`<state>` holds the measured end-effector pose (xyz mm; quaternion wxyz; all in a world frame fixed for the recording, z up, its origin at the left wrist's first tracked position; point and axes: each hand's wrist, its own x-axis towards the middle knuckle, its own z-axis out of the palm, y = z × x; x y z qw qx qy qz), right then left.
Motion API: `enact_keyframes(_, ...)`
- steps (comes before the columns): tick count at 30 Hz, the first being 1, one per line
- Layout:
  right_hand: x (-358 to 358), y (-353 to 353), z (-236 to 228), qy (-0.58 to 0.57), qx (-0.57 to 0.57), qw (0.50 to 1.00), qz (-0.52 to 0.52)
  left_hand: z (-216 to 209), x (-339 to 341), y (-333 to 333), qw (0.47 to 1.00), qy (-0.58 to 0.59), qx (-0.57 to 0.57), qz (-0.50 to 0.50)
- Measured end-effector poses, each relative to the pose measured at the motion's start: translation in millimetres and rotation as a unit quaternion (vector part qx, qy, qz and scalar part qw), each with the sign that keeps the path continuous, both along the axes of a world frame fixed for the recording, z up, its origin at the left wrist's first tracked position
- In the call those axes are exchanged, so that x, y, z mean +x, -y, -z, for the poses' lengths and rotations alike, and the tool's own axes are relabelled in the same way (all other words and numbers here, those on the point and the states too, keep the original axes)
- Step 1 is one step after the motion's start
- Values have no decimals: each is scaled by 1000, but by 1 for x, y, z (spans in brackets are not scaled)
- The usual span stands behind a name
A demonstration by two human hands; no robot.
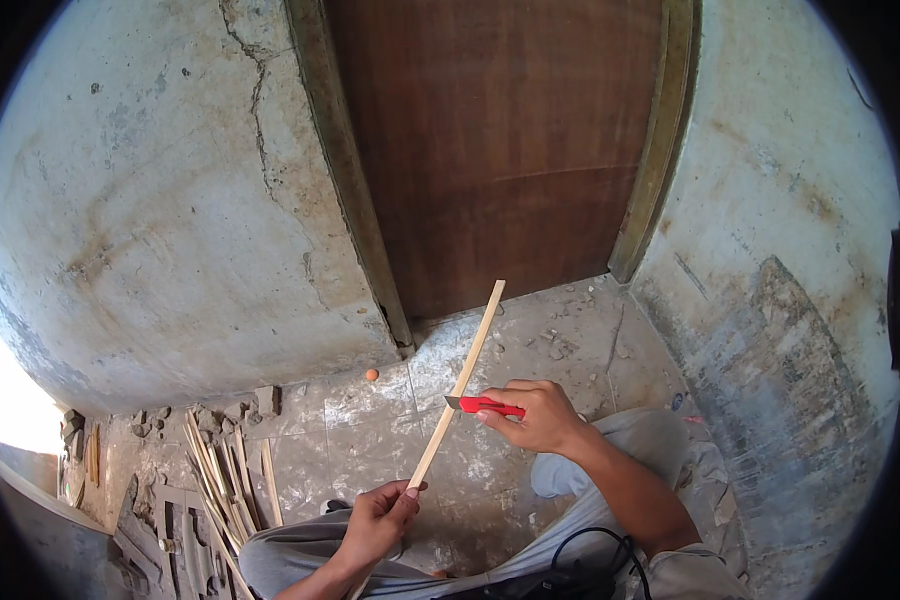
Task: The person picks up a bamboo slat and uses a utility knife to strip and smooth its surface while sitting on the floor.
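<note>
A long, thin wooden strip (480, 337) slants up and away from me, over the floor. My left hand (378, 520) is closed round its lower part, thumb on top. In my right hand (538, 415) is a red utility knife (492, 406), gripped by its handle. The knife's short blade (453, 402) points left and meets the strip near its middle; whether it cuts into the wood I cannot tell. The strip's lower end passes beneath my left hand and forearm.
Several more wooden strips (232, 480) lie bundled left of my knee. Rubble (210, 418) lines the left wall's foot, near a small orange ball (372, 375). A brown door (510, 150) stands ahead between cracked walls. A black cable (600, 535) loops over my lap.
</note>
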<state>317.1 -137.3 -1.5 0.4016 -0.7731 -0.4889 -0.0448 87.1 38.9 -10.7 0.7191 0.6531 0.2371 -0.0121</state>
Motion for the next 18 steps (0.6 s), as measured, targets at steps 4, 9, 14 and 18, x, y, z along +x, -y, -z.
enact_keyframes(4,-1,-2,1,20,-2,1000,9,1,-1,0,1000,-1,5,-2)
enact_keyframes(9,-2,-3,3,46,-3,998,32,1,-1,2,1000,-7,-7,-19)
enact_keyframes(14,0,-4,2,55,2,997,46,1,-3,3,1000,-11,2,-16)
enact_keyframes(18,2,-5,1,69,24,995,63,-1,-3,3,1000,-13,0,-19)
